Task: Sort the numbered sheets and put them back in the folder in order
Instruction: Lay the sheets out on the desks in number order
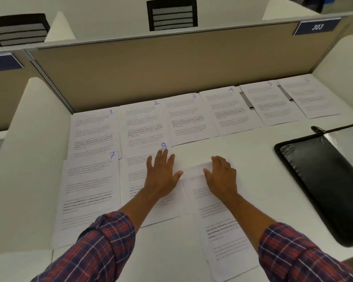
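Head view. What lies on the desk [243, 149]?

— Printed sheets with blue handwritten numbers. Sheet 1 [92, 131], sheet 2 [143, 123], sheet 3 [186, 119], sheet 4 [228, 110], sheet 5 [267, 102] and sheet 6 [310, 96] run left to right in a far row along the beige partition [151, 68]. Sheet 7 [88, 190] and sheet 8 [135, 176] start a near row at the left, their far edges overlapping sheets 1 and 2.

— And the hands?

— The left hand [161, 176] lies palm down on the right part of sheet 8, fingers straight and spread, gripping nothing. The right hand [222, 176] rests palm down on the far end of another sheet [218, 224], just right of sheet 8. Its fingers are laid out rather than curled, and the paper bows up beside the thumb. That sheet's number is hidden.

— Where is the folder?

— The black folder [324, 180] lies open at the right of the desk, well apart from both hands, with a glossy clear sleeve showing on its far side.

— Anything else?

— Plaid sleeves [102, 245] are pushed up on both forearms. A blue sign [317, 27] reading 303 sits on the partition's top right, and a black chair back [171, 14] shows beyond it.
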`<act>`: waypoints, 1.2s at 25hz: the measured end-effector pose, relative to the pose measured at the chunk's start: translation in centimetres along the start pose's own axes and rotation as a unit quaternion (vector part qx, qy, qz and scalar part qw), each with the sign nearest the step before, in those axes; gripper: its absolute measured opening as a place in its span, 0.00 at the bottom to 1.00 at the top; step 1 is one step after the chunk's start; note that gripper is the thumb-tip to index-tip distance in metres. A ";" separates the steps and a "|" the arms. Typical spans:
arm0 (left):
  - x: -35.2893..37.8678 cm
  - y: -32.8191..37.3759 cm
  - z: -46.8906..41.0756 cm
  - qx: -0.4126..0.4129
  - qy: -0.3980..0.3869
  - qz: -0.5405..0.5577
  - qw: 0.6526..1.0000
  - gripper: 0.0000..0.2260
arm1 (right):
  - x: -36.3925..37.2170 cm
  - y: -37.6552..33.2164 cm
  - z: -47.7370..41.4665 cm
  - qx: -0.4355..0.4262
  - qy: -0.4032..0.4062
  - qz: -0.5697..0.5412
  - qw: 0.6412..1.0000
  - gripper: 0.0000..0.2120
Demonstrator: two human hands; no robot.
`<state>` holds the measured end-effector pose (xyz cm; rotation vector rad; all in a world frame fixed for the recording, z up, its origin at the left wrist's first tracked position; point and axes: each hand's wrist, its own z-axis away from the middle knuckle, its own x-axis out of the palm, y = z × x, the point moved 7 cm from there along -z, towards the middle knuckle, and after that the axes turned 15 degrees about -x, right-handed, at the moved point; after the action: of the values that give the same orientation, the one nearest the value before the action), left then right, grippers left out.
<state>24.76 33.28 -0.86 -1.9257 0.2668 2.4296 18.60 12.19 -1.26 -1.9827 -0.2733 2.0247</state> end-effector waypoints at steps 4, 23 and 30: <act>2.5 4.4 3.8 0.009 -0.020 -0.020 1.000 0.36 | -1.7 6.4 0.8 0.068 -0.009 -0.028 0.997 0.21; 3.0 9.6 5.1 -0.165 0.034 0.092 0.981 0.43 | -4.3 13.0 -5.6 0.043 -0.009 -0.433 0.900 0.07; 1.6 7.6 2.6 -0.223 0.073 0.164 0.958 0.39 | -6.5 13.1 -10.3 0.039 0.067 -0.471 0.879 0.05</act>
<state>20.91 26.01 -0.95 -2.4223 0.0397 2.7465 27.88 -3.02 0.13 -1.4602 -0.8982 1.2295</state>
